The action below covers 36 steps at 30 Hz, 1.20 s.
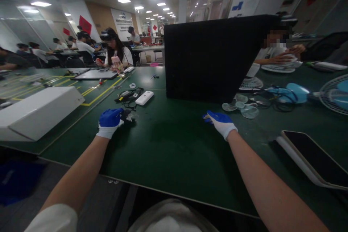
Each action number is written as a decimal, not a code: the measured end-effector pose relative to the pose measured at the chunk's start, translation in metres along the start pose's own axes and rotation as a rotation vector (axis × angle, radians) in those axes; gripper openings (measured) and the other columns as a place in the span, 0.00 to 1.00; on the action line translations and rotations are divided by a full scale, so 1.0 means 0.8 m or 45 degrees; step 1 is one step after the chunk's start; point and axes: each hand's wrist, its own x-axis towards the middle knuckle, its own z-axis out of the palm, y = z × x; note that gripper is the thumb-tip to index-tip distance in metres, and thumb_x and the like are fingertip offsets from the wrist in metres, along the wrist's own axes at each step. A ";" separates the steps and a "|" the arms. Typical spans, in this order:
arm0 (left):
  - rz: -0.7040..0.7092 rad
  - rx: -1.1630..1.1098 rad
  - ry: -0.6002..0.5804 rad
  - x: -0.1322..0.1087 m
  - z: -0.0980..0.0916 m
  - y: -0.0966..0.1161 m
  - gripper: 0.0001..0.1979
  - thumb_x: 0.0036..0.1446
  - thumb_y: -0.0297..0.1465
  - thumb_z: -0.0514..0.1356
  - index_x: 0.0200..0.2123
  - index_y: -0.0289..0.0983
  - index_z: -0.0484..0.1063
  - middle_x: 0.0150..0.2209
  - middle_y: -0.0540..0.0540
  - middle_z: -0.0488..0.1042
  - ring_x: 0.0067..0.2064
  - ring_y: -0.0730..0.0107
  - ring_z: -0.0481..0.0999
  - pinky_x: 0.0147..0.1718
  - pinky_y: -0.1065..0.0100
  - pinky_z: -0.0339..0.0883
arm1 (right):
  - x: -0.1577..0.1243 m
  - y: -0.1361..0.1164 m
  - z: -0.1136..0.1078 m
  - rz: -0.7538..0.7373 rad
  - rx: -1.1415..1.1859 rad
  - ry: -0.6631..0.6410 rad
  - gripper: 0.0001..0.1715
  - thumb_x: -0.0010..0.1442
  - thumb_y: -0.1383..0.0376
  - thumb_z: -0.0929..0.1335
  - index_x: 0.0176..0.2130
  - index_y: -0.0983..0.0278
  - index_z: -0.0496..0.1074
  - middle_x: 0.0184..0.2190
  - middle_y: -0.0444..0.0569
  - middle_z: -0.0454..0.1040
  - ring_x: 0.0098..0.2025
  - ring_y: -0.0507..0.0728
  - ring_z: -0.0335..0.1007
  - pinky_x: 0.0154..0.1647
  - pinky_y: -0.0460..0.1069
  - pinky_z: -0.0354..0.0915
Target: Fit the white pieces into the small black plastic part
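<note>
My left hand [111, 119], in a blue and white glove, is closed at the left of the green table [168, 145]. Beside its fingertips is a small dark object [126, 115] with pale shreds, too blurred to name; the fingers seem to grip it. Just beyond lie a coiled black cable [129, 96] and a white rounded device [144, 98]. My right hand [219, 120], gloved alike, hovers over the table in front of a large black panel [206, 61]. Its fingers point left, slightly apart, with nothing I can make out held in them. A clear fan blade [240, 106] lies beyond it.
A long white box [40, 112] is at the left, a phone-like slab [315, 156] at the right front. Blue fan parts [293, 92] and a fan grille [335, 94] lie at the right. Across the table sit a person [116, 49] and another [280, 49] behind the panel.
</note>
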 end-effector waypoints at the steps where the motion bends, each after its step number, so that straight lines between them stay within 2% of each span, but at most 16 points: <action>1: 0.067 0.031 0.026 0.000 0.000 0.003 0.21 0.47 0.35 0.66 0.47 0.41 0.81 0.50 0.38 0.81 0.51 0.45 0.79 0.59 0.46 0.63 | -0.001 -0.002 -0.001 0.003 -0.009 0.001 0.27 0.66 0.44 0.64 0.41 0.60 0.81 0.47 0.49 0.83 0.48 0.61 0.80 0.56 0.57 0.72; 3: 0.163 0.011 0.087 -0.001 0.001 0.010 0.20 0.47 0.33 0.65 0.46 0.41 0.80 0.52 0.39 0.80 0.52 0.46 0.78 0.63 0.44 0.57 | -0.004 -0.005 -0.002 0.008 -0.034 0.011 0.26 0.66 0.44 0.64 0.41 0.59 0.81 0.46 0.49 0.83 0.48 0.61 0.80 0.56 0.57 0.71; 5: 0.162 -0.115 0.155 -0.001 0.006 0.019 0.19 0.52 0.33 0.62 0.49 0.42 0.79 0.55 0.40 0.78 0.55 0.50 0.77 0.64 0.47 0.57 | -0.004 -0.005 -0.002 0.013 -0.068 0.015 0.26 0.66 0.44 0.64 0.41 0.59 0.81 0.46 0.49 0.83 0.49 0.61 0.79 0.56 0.58 0.71; 7: 0.038 -0.292 0.227 0.000 0.013 0.029 0.21 0.60 0.34 0.57 0.55 0.41 0.75 0.58 0.41 0.76 0.58 0.54 0.75 0.64 0.51 0.60 | -0.002 -0.003 -0.002 0.015 -0.090 0.011 0.27 0.65 0.43 0.64 0.42 0.58 0.81 0.46 0.48 0.83 0.49 0.61 0.79 0.57 0.58 0.70; 9: -0.118 -0.451 0.231 0.003 0.020 0.038 0.25 0.63 0.37 0.55 0.63 0.40 0.68 0.62 0.40 0.73 0.61 0.55 0.72 0.63 0.53 0.62 | 0.000 0.001 -0.002 0.019 -0.092 0.011 0.28 0.65 0.42 0.64 0.42 0.58 0.81 0.46 0.47 0.83 0.49 0.61 0.79 0.57 0.58 0.70; 11: -0.177 -0.552 0.138 0.007 0.027 0.047 0.31 0.63 0.40 0.57 0.68 0.39 0.61 0.66 0.39 0.67 0.65 0.55 0.69 0.65 0.54 0.60 | 0.002 0.003 -0.001 0.017 -0.076 0.015 0.28 0.64 0.41 0.65 0.42 0.58 0.81 0.46 0.47 0.83 0.49 0.61 0.79 0.57 0.58 0.70; 14: -0.074 -0.571 -0.065 0.011 0.032 0.062 0.39 0.58 0.43 0.62 0.70 0.40 0.57 0.69 0.40 0.63 0.68 0.54 0.64 0.66 0.55 0.58 | 0.002 0.001 -0.002 0.008 -0.044 -0.002 0.28 0.65 0.43 0.64 0.42 0.59 0.81 0.46 0.48 0.83 0.48 0.61 0.79 0.56 0.57 0.71; 17: 0.010 -0.465 -0.269 0.010 0.031 0.079 0.43 0.52 0.47 0.67 0.69 0.42 0.60 0.64 0.41 0.70 0.63 0.49 0.70 0.63 0.54 0.63 | -0.002 -0.006 -0.002 0.024 -0.057 -0.006 0.27 0.66 0.44 0.64 0.41 0.59 0.81 0.46 0.49 0.83 0.49 0.61 0.79 0.56 0.57 0.70; 19: 0.013 -0.398 -0.348 0.008 0.029 0.089 0.41 0.51 0.48 0.67 0.67 0.44 0.65 0.58 0.41 0.75 0.58 0.48 0.75 0.59 0.54 0.66 | -0.003 -0.009 -0.002 0.033 -0.078 0.009 0.26 0.66 0.44 0.64 0.41 0.59 0.81 0.46 0.49 0.83 0.49 0.62 0.79 0.57 0.58 0.70; 22: -0.004 -0.360 -0.382 0.005 0.026 0.096 0.35 0.53 0.49 0.66 0.63 0.45 0.71 0.53 0.42 0.79 0.53 0.49 0.78 0.55 0.55 0.70 | -0.003 -0.009 -0.001 0.016 -0.074 0.016 0.26 0.66 0.45 0.64 0.40 0.60 0.81 0.44 0.49 0.83 0.47 0.61 0.79 0.55 0.57 0.71; 25: -0.080 -0.415 -0.378 0.007 0.029 0.094 0.33 0.52 0.49 0.66 0.60 0.45 0.73 0.51 0.43 0.80 0.52 0.52 0.79 0.55 0.57 0.70 | -0.001 -0.007 -0.001 0.017 -0.081 0.011 0.26 0.66 0.45 0.64 0.40 0.60 0.81 0.44 0.49 0.83 0.47 0.61 0.79 0.56 0.57 0.70; 29: -0.245 -0.817 -0.368 0.015 0.039 0.086 0.36 0.53 0.46 0.66 0.64 0.41 0.68 0.57 0.43 0.77 0.55 0.57 0.78 0.58 0.58 0.69 | -0.002 -0.004 -0.004 0.035 -0.121 0.069 0.23 0.64 0.45 0.66 0.39 0.58 0.81 0.43 0.49 0.83 0.49 0.63 0.79 0.57 0.58 0.69; 32: -0.394 -1.075 -0.367 0.021 0.043 0.083 0.37 0.54 0.44 0.65 0.64 0.37 0.66 0.60 0.39 0.74 0.58 0.57 0.77 0.57 0.58 0.70 | -0.004 -0.002 -0.004 0.041 -0.130 0.084 0.24 0.63 0.44 0.66 0.40 0.58 0.81 0.43 0.48 0.83 0.49 0.63 0.79 0.58 0.60 0.68; 36: -0.364 -1.047 -0.390 0.019 0.039 0.092 0.38 0.51 0.42 0.68 0.64 0.37 0.67 0.60 0.40 0.74 0.60 0.56 0.75 0.60 0.57 0.68 | -0.003 -0.003 -0.003 0.035 -0.083 0.023 0.27 0.64 0.42 0.64 0.42 0.58 0.81 0.45 0.47 0.83 0.49 0.62 0.79 0.58 0.59 0.69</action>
